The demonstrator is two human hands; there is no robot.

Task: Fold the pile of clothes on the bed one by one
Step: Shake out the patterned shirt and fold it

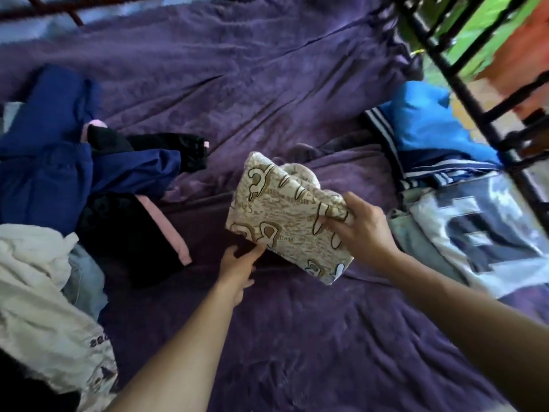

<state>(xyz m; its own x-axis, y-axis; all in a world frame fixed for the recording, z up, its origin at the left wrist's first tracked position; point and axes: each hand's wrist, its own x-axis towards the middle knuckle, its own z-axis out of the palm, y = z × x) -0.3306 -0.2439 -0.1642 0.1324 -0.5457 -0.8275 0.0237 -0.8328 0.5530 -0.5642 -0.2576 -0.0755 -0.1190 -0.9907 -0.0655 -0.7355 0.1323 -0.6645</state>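
Observation:
A folded beige patterned cloth is held up above the purple bedspread at the middle of the view. My right hand grips its right edge, fingers curled round the fabric. My left hand reaches under its lower left corner with fingers extended, touching the underside. The unfolded pile lies at the left: a dark blue garment, a black and pink garment and a white garment.
Folded clothes sit at the right: a bright blue piece on a navy striped one, and a white and navy printed piece. A dark metal bed frame runs along the right edge.

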